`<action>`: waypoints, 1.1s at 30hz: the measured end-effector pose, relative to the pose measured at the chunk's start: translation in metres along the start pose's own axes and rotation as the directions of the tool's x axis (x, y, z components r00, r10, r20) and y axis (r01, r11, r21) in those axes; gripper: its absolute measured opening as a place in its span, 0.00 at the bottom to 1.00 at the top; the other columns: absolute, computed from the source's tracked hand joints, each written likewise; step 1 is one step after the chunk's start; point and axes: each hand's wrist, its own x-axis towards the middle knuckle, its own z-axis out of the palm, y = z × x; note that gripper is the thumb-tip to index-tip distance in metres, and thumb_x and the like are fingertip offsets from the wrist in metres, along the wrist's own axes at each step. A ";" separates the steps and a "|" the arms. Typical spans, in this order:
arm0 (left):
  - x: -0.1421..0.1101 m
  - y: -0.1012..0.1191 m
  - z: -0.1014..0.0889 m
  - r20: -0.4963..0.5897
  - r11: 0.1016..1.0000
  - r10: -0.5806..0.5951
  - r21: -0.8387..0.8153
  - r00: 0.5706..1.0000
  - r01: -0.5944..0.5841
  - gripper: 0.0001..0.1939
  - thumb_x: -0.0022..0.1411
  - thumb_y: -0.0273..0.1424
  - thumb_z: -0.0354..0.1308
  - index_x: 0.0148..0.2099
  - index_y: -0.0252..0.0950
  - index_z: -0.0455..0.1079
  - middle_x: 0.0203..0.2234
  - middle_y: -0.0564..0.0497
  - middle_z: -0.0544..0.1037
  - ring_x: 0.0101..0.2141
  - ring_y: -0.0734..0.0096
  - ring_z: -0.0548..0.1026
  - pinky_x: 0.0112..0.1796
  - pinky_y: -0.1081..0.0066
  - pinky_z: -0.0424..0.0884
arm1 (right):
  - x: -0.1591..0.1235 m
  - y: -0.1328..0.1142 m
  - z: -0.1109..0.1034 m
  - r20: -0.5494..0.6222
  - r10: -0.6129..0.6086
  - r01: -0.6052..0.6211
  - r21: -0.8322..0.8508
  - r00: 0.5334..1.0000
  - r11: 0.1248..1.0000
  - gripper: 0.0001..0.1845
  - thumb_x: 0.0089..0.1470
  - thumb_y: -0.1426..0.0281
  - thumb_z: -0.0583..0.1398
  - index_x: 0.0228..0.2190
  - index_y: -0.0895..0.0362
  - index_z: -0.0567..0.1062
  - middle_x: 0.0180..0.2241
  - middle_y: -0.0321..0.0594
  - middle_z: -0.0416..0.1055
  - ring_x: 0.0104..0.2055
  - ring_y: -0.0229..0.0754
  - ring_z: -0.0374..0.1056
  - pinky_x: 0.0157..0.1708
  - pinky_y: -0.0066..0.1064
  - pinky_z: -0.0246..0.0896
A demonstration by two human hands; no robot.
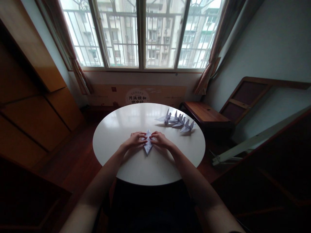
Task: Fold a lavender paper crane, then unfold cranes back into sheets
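A sheet of pale paper folded into a narrow diamond lies on the white round table, one point toward me and the other away. My left hand grips its left edge, with the fingers bent and the tips on the paper. On the opposite edge, my right hand has its fingers curled onto the paper in the same way. Both hands rest close to the tabletop. Several folded paper cranes of the same pale colour stand in a cluster at the table's far right.
Beyond the table's right edge stands a low wooden bench, with a dark-framed panel leaning on the wall behind. A long printed box lies under the barred window. Wooden cabinets are on the left.
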 end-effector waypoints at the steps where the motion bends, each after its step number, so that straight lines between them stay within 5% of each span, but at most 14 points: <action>1: 0.000 0.001 0.000 0.003 1.000 -0.003 -0.002 1.000 0.003 0.18 0.59 0.46 0.58 0.45 0.43 0.77 0.53 0.49 0.74 0.55 0.58 0.68 0.57 0.60 0.58 | 0.000 0.000 0.001 -0.002 0.008 -0.008 -0.001 1.000 1.000 0.13 0.53 0.67 0.62 0.42 0.54 0.79 0.47 0.48 0.71 0.49 0.50 0.67 0.51 0.43 0.59; 7: -0.003 0.010 -0.001 0.011 0.998 -0.010 0.060 1.000 0.009 0.23 0.58 0.51 0.56 0.51 0.47 0.75 0.57 0.48 0.69 0.58 0.52 0.62 0.58 0.53 0.54 | 0.000 -0.001 0.004 -0.100 -0.030 0.027 -0.037 0.995 0.999 0.10 0.55 0.73 0.60 0.38 0.56 0.80 0.51 0.49 0.68 0.56 0.51 0.60 0.57 0.44 0.54; 12: -0.005 0.014 0.000 -0.018 0.991 -0.049 0.125 0.999 0.050 0.22 0.58 0.49 0.58 0.52 0.50 0.73 0.59 0.47 0.65 0.59 0.51 0.58 0.57 0.50 0.53 | 0.000 -0.002 0.000 -0.078 -0.065 0.064 -0.006 0.995 0.998 0.07 0.53 0.72 0.62 0.35 0.57 0.80 0.43 0.48 0.73 0.51 0.49 0.64 0.54 0.40 0.56; 18: -0.002 0.015 0.003 0.006 0.987 -0.102 0.127 0.995 0.101 0.15 0.66 0.39 0.51 0.52 0.54 0.73 0.56 0.50 0.68 0.57 0.55 0.62 0.56 0.51 0.53 | -0.002 -0.010 -0.004 -0.066 0.038 -0.040 -0.029 0.997 0.999 0.07 0.50 0.67 0.66 0.33 0.56 0.80 0.37 0.46 0.72 0.46 0.48 0.64 0.49 0.39 0.57; 25: -0.002 0.004 0.005 0.019 0.995 -0.046 0.091 0.999 0.044 0.20 0.61 0.49 0.55 0.52 0.53 0.73 0.54 0.50 0.70 0.55 0.55 0.64 0.57 0.54 0.53 | 0.002 -0.008 -0.002 -0.048 0.080 -0.080 0.004 0.996 0.997 0.07 0.51 0.67 0.64 0.33 0.55 0.80 0.38 0.45 0.72 0.45 0.47 0.64 0.48 0.37 0.57; 33: 0.001 -0.002 0.007 0.026 0.996 -0.056 0.074 0.998 0.053 0.20 0.58 0.47 0.60 0.52 0.51 0.74 0.53 0.49 0.71 0.54 0.54 0.65 0.56 0.54 0.54 | 0.002 -0.007 -0.002 -0.056 0.095 -0.094 0.024 0.994 0.995 0.07 0.51 0.67 0.64 0.33 0.54 0.81 0.37 0.43 0.73 0.40 0.44 0.67 0.46 0.35 0.59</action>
